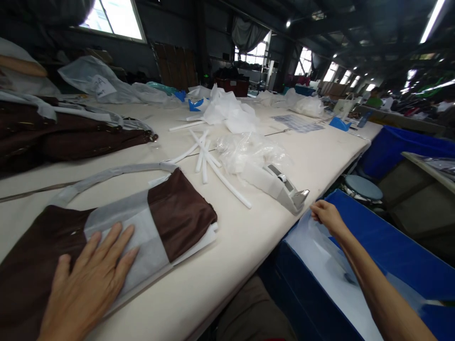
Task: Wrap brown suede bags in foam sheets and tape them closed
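My left hand [88, 279] lies flat with fingers spread on a band of white tissue paper [128, 227]. This band is wrapped across a dark brown handbag [183, 213], which lies on the table in front of me. The bag's handle [117, 173] is covered in whitish wrapping and arches away from me. At the right, over a blue bin [366, 227], my right hand [326, 215] is closed in a pinch at the upper corner of a thin translucent white sheet [313, 251]. A tape dispenser [280, 187] stands at the table edge, just left of that hand.
White foam strips [227, 182] lie crossed beyond the bag, beside crumpled clear plastic [249, 149] and white paper [231, 111]. More brown bags [71, 137] lie at the left. Past the table's right edge are a round stool [363, 187] and another blue bin [408, 151].
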{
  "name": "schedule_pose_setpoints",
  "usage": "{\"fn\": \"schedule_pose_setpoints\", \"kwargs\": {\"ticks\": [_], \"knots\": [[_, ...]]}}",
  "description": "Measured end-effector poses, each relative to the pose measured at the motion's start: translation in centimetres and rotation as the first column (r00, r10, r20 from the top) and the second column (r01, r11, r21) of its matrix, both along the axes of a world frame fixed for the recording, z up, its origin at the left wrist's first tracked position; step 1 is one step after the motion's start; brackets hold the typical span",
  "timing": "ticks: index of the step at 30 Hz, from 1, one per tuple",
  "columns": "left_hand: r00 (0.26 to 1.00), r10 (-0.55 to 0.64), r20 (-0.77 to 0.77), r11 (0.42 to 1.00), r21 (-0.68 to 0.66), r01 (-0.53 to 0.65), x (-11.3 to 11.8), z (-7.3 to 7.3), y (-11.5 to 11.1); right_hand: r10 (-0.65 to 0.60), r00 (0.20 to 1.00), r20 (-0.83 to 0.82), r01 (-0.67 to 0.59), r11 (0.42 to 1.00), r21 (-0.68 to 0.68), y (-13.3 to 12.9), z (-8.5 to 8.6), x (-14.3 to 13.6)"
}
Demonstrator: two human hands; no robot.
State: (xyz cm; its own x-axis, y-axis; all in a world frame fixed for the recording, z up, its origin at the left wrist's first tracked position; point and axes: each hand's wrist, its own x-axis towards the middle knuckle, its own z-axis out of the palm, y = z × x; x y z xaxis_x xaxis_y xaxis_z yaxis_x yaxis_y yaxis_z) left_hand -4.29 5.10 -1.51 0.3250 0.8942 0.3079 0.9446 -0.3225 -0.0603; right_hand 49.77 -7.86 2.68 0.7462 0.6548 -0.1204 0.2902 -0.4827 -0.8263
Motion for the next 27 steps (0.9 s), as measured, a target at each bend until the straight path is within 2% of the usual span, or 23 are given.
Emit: {"fn": "schedule_pose_setpoints", "kwargs": {"ticks": [2, 4, 5, 6, 7, 8, 9, 10, 12, 14, 15, 16, 17, 18, 19, 20, 21, 23, 25, 27], "knots": [[1.0, -0.013, 0.013, 0.999, 0.037, 0.012, 0.6, 0.8, -0.8, -0.006, 0.999, 0.049, 0.007, 0.999, -0.033, -0.4, -0.3, -0.5], [1.0, -0.006, 0.022, 0.998, 0.056, 0.005, 1.1, 1.3, -1.4, 0.061, 0.995, 0.083, -0.057, 0.997, -0.052, -0.6, 0.5, -1.5], [1.0, 0.013, 0.023, 0.999, 0.047, -0.014, 1.3, 1.5, -1.6, 0.166, 0.983, 0.073, -0.162, 0.985, -0.057, -0.5, 1.4, -2.2], [0.999, 0.033, 0.021, 0.999, 0.038, -0.034, 1.3, 1.5, -1.7, 0.316, 0.947, 0.058, -0.313, 0.948, -0.062, -0.1, 2.6, -3.2], [0.999, 0.045, 0.012, 0.999, 0.023, -0.045, 1.3, 1.6, -1.8, 0.485, 0.872, 0.059, -0.482, 0.874, -0.064, 0.5, 4.0, -4.5], [0.998, 0.057, 0.003, 0.998, 0.014, -0.057, 1.3, 1.5, -1.9, 0.652, 0.756, 0.056, -0.646, 0.758, -0.091, 1.3, 5.6, -6.2], [0.998, 0.064, -0.005, 0.998, 0.005, -0.064, 1.2, 1.5, -2.0, 0.793, 0.608, 0.038, -0.785, 0.608, -0.114, 2.3, 7.3, -8.2], [0.998, 0.07, -0.01, 0.998, 0.0, -0.07, 1.1, 1.5, -2.1, 0.887, 0.462, 0.018, -0.879, 0.461, -0.121, 3.6, 8.9, -10.5], [0.997, 0.078, -0.005, 0.997, -0.008, -0.078, 1.1, 1.4, -2.3, 0.983, 0.179, -0.051, -0.976, 0.17, -0.138, 6.5, 11.5, -15.7], [0.997, 0.082, 0.013, 0.997, -0.012, -0.082, 1.2, 1.4, -2.5, 0.988, -0.104, -0.11, -0.983, -0.119, -0.137, 10.0, 12.7, -21.0], [0.997, 0.081, 0.022, 0.997, -0.012, -0.08, 1.3, 1.4, -2.6, 0.966, -0.23, -0.118, -0.96, -0.245, -0.134, 12.0, 12.8, -23.5], [0.997, 0.078, 0.03, 0.997, -0.013, -0.078, 1.3, 1.4, -2.6, 0.932, -0.344, -0.118, -0.925, -0.357, -0.127, 13.9, 12.7, -25.9], [0.997, 0.076, 0.035, 0.997, -0.017, -0.075, 1.3, 1.4, -2.6, 0.896, -0.433, -0.103, -0.883, -0.444, -0.149, 15.8, 12.3, -28.1], [0.996, 0.076, 0.038, 0.997, -0.024, -0.075, 1.3, 1.3, -2.6, 0.859, -0.508, -0.057, -0.836, -0.508, -0.206, 17.7, 11.8, -30.0], [0.996, 0.076, 0.039, 0.997, -0.034, -0.075, 1.3, 1.2, -2.5, 0.829, -0.56, 0.006, -0.794, -0.534, -0.293, 19.4, 11.3, -31.8], [0.996, 0.078, 0.041, 0.996, -0.045, -0.076, 1.3, 1.2, -2.5, 0.8, -0.597, 0.061, -0.749, -0.528, -0.401, 20.9, 10.8, -33.4], [0.996, 0.081, 0.043, 0.995, -0.053, -0.079, 1.2, 1.1, -2.4, 0.775, -0.621, 0.116, -0.708, -0.491, -0.508, 22.2, 10.4, -34.8], [0.996, 0.082, 0.046, 0.995, -0.06, -0.079, 1.2, 0.9, -2.4, 0.739, -0.646, 0.193, -0.63, -0.373, -0.681, 24.1, 9.7, -37.1], [0.996, 0.077, 0.05, 0.996, -0.051, -0.075, 1.1, 0.7, -2.4, 0.716, -0.657, 0.234, -0.569, -0.267, -0.778, 25.1, 9.4, -38.7], [0.995, 0.075, 0.059, 0.997, -0.038, -0.073, 1.1, 0.6, -2.4, 0.707, -0.665, 0.238, -0.526, -0.219, -0.822, 25.4, 9.2, -39.8]]}}
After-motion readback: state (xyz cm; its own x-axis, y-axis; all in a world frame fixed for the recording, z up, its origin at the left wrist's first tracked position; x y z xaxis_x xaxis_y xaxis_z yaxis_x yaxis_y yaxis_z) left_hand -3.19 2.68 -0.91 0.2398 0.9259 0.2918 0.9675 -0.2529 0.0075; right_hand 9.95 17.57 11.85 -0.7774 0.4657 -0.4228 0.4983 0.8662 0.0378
